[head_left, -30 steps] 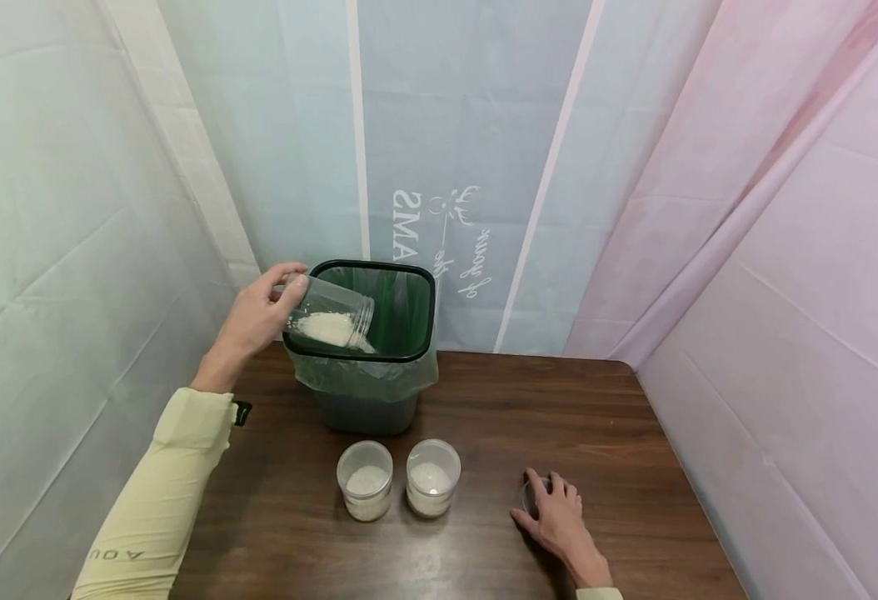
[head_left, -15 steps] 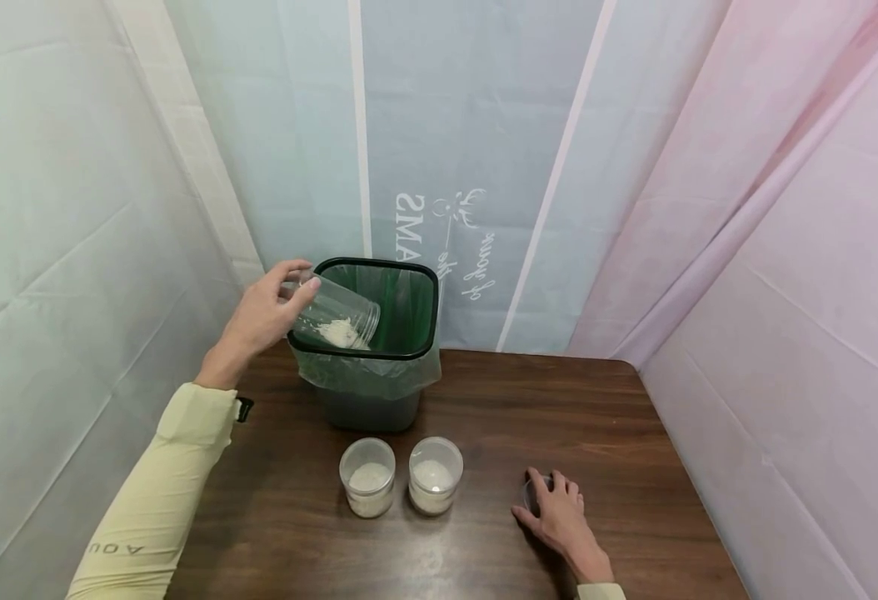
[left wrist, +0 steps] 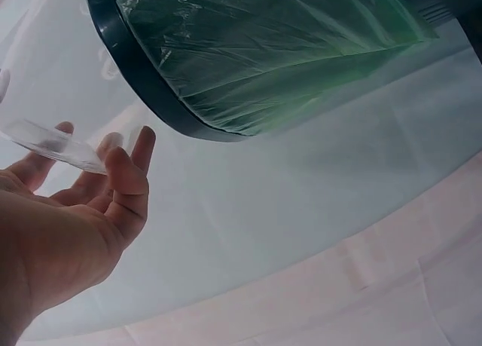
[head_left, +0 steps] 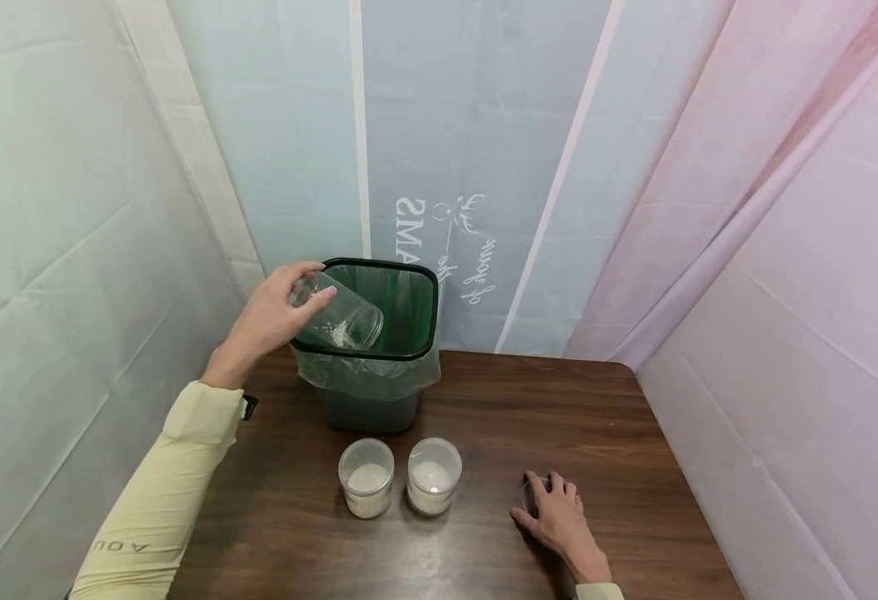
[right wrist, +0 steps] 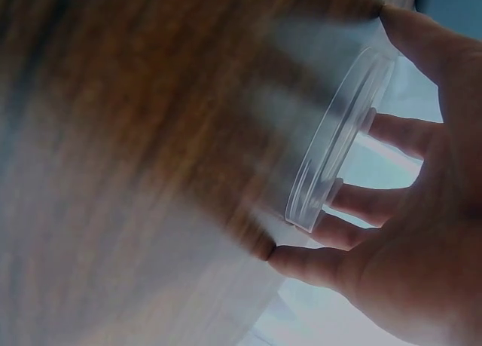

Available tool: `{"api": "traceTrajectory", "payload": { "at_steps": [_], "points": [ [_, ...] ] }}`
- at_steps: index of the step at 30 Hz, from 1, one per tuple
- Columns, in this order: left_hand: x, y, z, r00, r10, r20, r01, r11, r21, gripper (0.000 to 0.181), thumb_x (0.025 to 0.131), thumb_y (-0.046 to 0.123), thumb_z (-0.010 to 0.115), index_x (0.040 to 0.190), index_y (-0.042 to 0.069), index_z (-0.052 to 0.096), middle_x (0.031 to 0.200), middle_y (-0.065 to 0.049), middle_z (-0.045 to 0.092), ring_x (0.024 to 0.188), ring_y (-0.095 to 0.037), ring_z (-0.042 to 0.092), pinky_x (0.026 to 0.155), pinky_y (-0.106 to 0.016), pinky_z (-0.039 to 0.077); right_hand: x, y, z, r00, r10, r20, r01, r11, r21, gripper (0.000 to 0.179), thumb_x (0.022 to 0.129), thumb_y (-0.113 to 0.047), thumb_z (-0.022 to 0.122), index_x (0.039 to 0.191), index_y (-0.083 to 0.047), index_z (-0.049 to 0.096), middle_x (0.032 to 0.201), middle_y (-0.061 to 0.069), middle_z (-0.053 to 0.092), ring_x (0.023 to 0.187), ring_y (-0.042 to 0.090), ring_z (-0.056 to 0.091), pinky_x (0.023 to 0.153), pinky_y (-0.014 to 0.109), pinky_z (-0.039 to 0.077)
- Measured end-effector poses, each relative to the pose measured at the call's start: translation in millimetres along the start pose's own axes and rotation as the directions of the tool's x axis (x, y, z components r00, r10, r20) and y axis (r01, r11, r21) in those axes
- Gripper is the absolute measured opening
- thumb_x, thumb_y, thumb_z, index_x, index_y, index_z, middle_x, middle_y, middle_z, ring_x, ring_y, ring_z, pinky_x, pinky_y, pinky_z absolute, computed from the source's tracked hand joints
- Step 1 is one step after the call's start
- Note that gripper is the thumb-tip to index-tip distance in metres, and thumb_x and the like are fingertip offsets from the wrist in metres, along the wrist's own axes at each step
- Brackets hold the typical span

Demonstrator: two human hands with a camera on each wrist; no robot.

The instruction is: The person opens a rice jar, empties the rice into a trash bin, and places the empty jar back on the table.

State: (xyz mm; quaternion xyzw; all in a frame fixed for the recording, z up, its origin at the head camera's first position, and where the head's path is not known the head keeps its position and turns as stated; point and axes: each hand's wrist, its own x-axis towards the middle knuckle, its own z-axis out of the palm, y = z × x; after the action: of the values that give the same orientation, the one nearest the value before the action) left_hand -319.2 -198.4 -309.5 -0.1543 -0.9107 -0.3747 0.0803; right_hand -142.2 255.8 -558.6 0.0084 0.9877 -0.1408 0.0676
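Left hand (head_left: 270, 315) grips a clear plastic jar (head_left: 340, 315) by its base end, fingers and thumb curled round the wall. The jar is tilted mouth-down over the rim of the black rectangular waste bin lined with a green plastic bag (head_left: 409, 275), which stands at the back of the dark wood-grain tabletop (head_left: 596, 417). Only a small remnant of white granular material (head_left: 338, 333) clings near the jar mouth.

To empty the jar cleanly, the mouth should be kept inside the bin rim and the base raised higher than the mouth, so that the remnant slides out into the liner rather than onto the tabletop. A steady tilt is judged safer than shaking.

The left forearm, in a pale yellow sleeve (head_left: 162, 492), extends forward and slightly right from the lower left, wrist bent towards the bin.

In front of the bin stand two open clear plastic jars part-filled with white granules (head_left: 366, 477), side by side, nearly touching.

Right hand (head_left: 559, 521) rests on the tabletop at the lower right, fingers curled over the edge of a clear round plastic lid (right wrist: 339, 142) and holding it against the wood.
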Motion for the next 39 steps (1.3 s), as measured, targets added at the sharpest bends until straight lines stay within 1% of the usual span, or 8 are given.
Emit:
{"api": "traceTrajectory", "payload": {
  "at_steps": [5,12,17,22,26,30,37,39],
  "points": [
    [-1.2,1.6,1.7,1.000,0.026,0.006,-0.026,0.998,0.050,0.069,0.091,0.061,0.057,0.145,0.020,0.045,0.140,-0.014,0.046,0.117,-0.030,0.047,0.097,-0.057,0.041,-1.7,-1,-1,1.000,-0.001,-0.013,0.001,1.000,0.004,0.069,0.085,-0.050,0.071,0.138,-0.009,0.052,0.134,0.034,0.045,0.120,0.055,0.043,0.094,0.070,0.038],
    [-4.5,5.2,3.3,0.998,0.064,0.021,-0.066,0.993,0.097,0.067,0.091,0.056,0.061,0.145,0.019,0.046,0.148,-0.015,0.041,0.135,-0.036,0.041,0.106,-0.061,0.037,-0.4,-1,-1,1.000,0.001,-0.014,-0.001,1.000,0.005,0.068,0.088,-0.054,0.066,0.138,-0.010,0.052,0.134,0.034,0.045,0.121,0.054,0.043,0.091,0.070,0.040],
    [-9.9,7.3,3.8,0.995,0.094,0.027,-0.097,0.988,0.119,0.065,0.091,0.049,0.065,0.145,0.018,0.047,0.146,-0.017,0.042,0.133,-0.038,0.041,0.104,-0.062,0.038,1.5,0,-1,1.000,0.013,-0.007,-0.013,0.999,0.047,0.068,0.092,-0.057,0.058,0.140,-0.009,0.051,0.136,0.033,0.045,0.122,0.054,0.042,0.092,0.070,0.039],
    [-14.4,7.4,7.9,0.988,0.152,0.030,-0.155,0.978,0.140,0.061,0.090,0.041,0.070,0.142,0.018,0.050,0.143,-0.018,0.044,0.131,-0.039,0.042,0.104,-0.061,0.039,2.1,3,0,1.000,0.000,-0.016,0.001,0.999,0.040,0.066,0.092,-0.056,0.058,0.137,-0.009,0.053,0.132,0.033,0.047,0.117,0.053,0.045,0.088,0.067,0.042],
    [-17.1,6.2,13.0,0.976,0.216,0.035,-0.219,0.960,0.174,0.062,0.090,0.036,0.071,0.143,0.013,0.049,0.145,-0.021,0.042,0.131,-0.043,0.041,0.104,-0.063,0.036,1.4,8,-2,1.000,-0.013,-0.014,0.013,1.000,0.024,0.063,0.092,-0.053,0.061,0.136,-0.008,0.054,0.131,0.034,0.047,0.116,0.054,0.045,0.087,0.066,0.044],
    [-21.2,7.3,15.5,0.965,0.261,0.034,-0.262,0.938,0.227,0.062,0.089,0.033,0.073,0.142,0.011,0.050,0.145,-0.021,0.042,0.131,-0.044,0.041,0.103,-0.066,0.033,4.6,9,-6,0.999,-0.028,0.037,0.027,0.999,0.020,0.064,0.092,-0.050,0.062,0.137,-0.005,0.053,0.133,0.036,0.046,0.117,0.055,0.044,0.087,0.065,0.045],
    [-32.7,16.3,20.4,0.934,0.354,0.045,-0.349,0.878,0.328,0.059,0.087,0.029,0.075,0.138,0.010,0.054,0.142,-0.021,0.047,0.123,-0.046,0.047,0.095,-0.066,0.038,7.1,11,-4,0.996,-0.027,0.091,0.024,0.999,0.035,0.065,0.091,-0.049,0.063,0.138,-0.005,0.051,0.133,0.037,0.044,0.118,0.055,0.042,0.087,0.064,0.047],
    [-35.2,18.1,21.6,0.930,0.362,0.057,-0.360,0.873,0.330,0.059,0.087,0.029,0.075,0.139,0.011,0.054,0.143,-0.021,0.046,0.124,-0.046,0.046,0.097,-0.067,0.037,7.3,11,-4,0.995,-0.028,0.093,0.025,0.999,0.040,0.065,0.091,-0.048,0.064,0.138,-0.005,0.051,0.133,0.037,0.044,0.118,0.055,0.042,0.087,0.064,0.046]
  ]
}}
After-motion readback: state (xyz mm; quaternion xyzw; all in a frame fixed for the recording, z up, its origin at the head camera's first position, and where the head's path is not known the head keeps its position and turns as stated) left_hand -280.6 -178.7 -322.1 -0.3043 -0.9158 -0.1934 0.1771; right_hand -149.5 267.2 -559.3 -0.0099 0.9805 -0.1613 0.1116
